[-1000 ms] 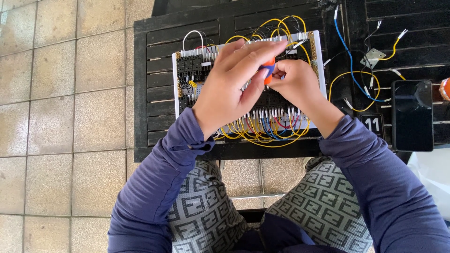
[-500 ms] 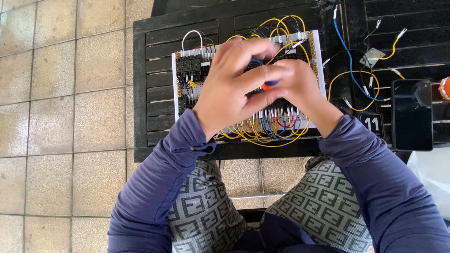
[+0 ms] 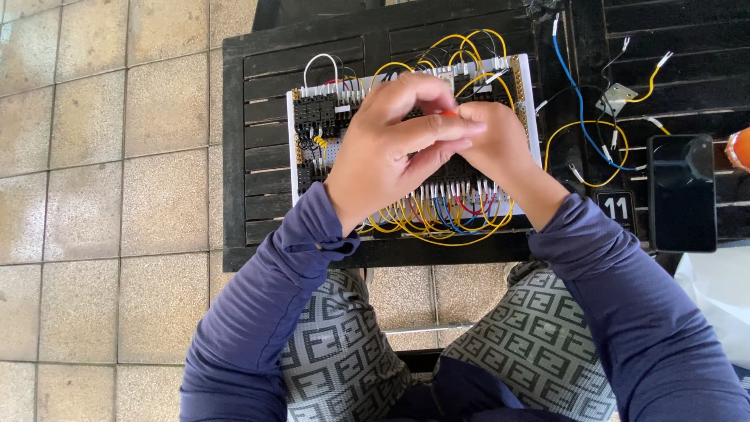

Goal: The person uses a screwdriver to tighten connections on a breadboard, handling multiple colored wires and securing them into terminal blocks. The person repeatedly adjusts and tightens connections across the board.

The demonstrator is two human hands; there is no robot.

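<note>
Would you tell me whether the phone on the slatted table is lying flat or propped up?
Flat. The phone lies on the black slatted table, its dark screen facing up, right of the wiring board.

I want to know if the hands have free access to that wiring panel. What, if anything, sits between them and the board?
Nothing visible does. The left hand and right hand meet directly above the white wiring panel, pinching a small orange piece. Only the panel's own yellow wire loops lie beneath them.

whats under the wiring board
The wiring board lies on a dark slatted table, whose slats show around it. The left hand and right hand cover the board's middle, so that part is hidden.
</note>
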